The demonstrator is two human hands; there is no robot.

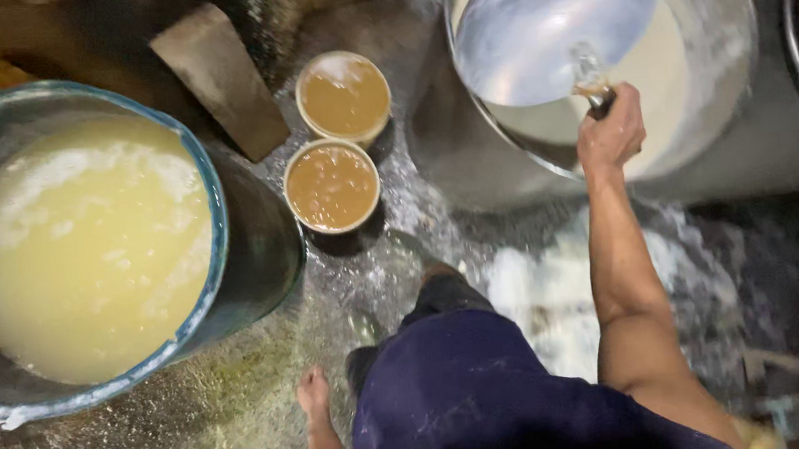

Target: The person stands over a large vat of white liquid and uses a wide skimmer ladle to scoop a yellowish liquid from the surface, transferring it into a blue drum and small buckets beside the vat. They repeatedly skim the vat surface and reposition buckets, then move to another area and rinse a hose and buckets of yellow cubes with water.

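Right hand (611, 131) grip closed on ladle (551, 23) handle, bowl ahead over pale liquid in steel basin (736, 51); left hand unseen

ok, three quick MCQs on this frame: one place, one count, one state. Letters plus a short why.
1. Where do the small bowls of brown liquid sit?
A. between the blue-rimmed tub and the metal basin
B. inside the tub
C. on the wooden block

2. How many small bowls?
A. one
B. two
C. four

3. What is the right hand doing?
A. hanging free
B. resting flat on the floor
C. gripping a ladle's handle

Key: 1 A, they stand on the wet floor between blue-rimmed tub and metal basin. 2 B, two side by side. 3 C, fingers closed on the handle of the ladle over the basin.
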